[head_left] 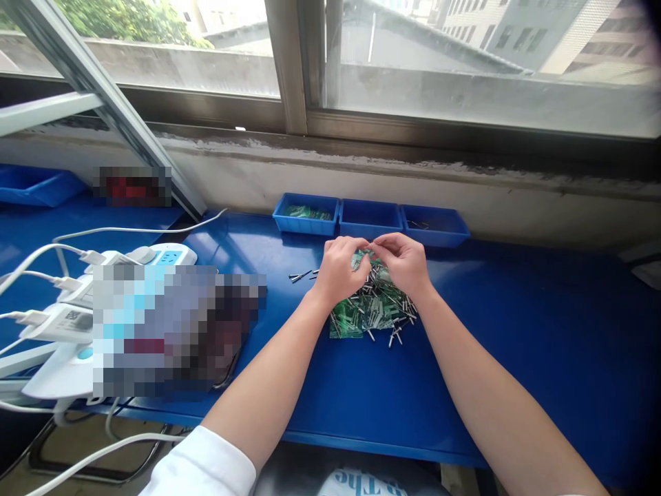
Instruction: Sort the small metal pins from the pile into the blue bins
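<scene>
My left hand (341,270) and my right hand (402,260) meet at the fingertips over the middle of the table. Both are closed in a pinch, thumbs and forefingers together. What they pinch is too small or too hidden to make out. Just beneath them a green clear plastic packet (356,259) shows in part; whether it is held I cannot tell. Below lies a heap of green plastic packets (345,324) mixed with loose thin metal pins (396,333), which look like rivets or screws. A few dark pins (299,276) lie left of my left hand.
Three blue bins stand along the wall: the left bin (306,224) holds green packets, the right bin (438,234) a few pins. At left on the blue table (537,331) are a power strip (56,365) with white cables and a blurred object (175,331). A metal ladder (118,124) leans behind.
</scene>
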The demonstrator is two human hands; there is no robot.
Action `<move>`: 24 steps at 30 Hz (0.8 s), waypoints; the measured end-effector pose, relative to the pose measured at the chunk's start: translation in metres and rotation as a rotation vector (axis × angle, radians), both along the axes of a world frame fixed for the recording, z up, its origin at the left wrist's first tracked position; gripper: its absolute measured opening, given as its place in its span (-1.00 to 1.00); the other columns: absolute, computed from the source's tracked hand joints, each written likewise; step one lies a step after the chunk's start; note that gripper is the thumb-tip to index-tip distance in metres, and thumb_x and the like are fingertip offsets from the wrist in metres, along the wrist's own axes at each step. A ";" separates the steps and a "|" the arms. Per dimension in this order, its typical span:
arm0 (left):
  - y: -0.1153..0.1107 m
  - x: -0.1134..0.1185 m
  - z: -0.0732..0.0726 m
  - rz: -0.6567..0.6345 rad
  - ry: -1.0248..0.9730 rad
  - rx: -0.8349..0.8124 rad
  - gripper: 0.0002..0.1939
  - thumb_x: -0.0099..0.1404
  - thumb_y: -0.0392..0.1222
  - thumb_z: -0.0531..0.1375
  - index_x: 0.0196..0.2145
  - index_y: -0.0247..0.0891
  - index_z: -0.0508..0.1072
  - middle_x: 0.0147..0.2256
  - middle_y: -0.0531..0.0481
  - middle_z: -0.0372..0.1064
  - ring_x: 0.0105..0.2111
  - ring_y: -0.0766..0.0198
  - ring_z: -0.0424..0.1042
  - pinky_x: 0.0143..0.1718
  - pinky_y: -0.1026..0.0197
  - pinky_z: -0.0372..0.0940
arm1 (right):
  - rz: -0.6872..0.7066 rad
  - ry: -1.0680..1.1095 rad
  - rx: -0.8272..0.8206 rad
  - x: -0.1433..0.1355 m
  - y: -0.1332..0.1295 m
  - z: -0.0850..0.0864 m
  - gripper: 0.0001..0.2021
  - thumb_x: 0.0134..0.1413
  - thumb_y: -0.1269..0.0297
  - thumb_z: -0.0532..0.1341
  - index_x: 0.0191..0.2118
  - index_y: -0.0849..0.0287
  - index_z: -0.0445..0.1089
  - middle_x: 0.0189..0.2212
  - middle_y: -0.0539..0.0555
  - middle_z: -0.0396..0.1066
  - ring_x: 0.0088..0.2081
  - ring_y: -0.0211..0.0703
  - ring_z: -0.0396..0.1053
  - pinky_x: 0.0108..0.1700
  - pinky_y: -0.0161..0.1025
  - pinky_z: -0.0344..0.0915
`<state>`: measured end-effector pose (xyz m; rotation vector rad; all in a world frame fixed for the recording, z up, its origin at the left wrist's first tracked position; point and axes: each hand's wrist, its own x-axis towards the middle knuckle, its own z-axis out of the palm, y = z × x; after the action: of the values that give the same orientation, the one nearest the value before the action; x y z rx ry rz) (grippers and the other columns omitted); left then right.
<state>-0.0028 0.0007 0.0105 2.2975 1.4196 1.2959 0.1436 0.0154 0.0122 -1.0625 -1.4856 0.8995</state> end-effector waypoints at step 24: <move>0.009 -0.005 -0.006 0.056 -0.014 0.042 -0.82 0.32 -0.20 0.07 -0.24 -0.21 0.46 -0.29 -0.04 0.45 -0.22 0.22 0.39 -0.14 0.17 0.22 | 0.093 -0.210 0.100 0.016 -0.002 0.005 -0.68 -0.02 0.24 0.21 -0.09 0.13 0.46 -0.23 0.09 0.48 -0.32 -0.17 0.37 -0.34 -0.22 0.30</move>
<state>-0.0078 0.0101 0.0049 2.2859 1.4762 1.3667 0.1592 0.0131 0.0168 -1.0461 -1.7486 0.7878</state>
